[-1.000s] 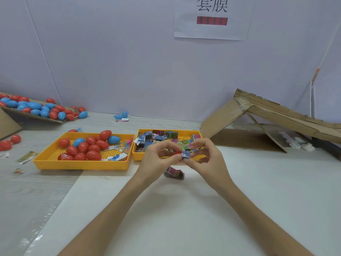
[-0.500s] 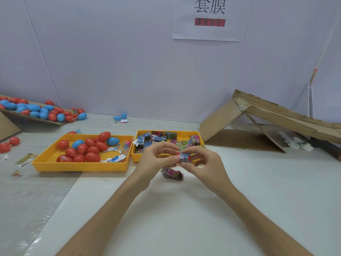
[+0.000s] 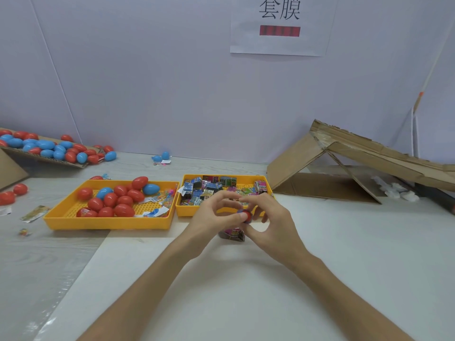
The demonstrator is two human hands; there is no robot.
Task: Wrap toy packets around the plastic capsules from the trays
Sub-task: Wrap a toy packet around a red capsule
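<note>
1. We see both hands raised just above the tabletop [image 3: 320,267], in front of two yellow trays, meeting fingertip to fingertip.
2. The left hand [image 3: 214,217] and the right hand [image 3: 275,227] together pinch one red capsule [image 3: 247,214] between thumbs and curled fingers. A strip of printed wrapper shows on it, but we cannot tell how far round it goes.
3. Beneath the hands a loose toy packet [image 3: 232,234] lies on the tabletop, just in front of the right tray.
4. The left tray [image 3: 108,223] holds red and blue capsules [image 3: 123,200], with a few paper scraps at its right end.
5. The right tray [image 3: 184,211] is heaped with folded packets [image 3: 206,188].
6. More capsules lie on a cardboard sheet [image 3: 81,165] at far left, and a cardboard ramp [image 3: 357,153] leans at right.
</note>
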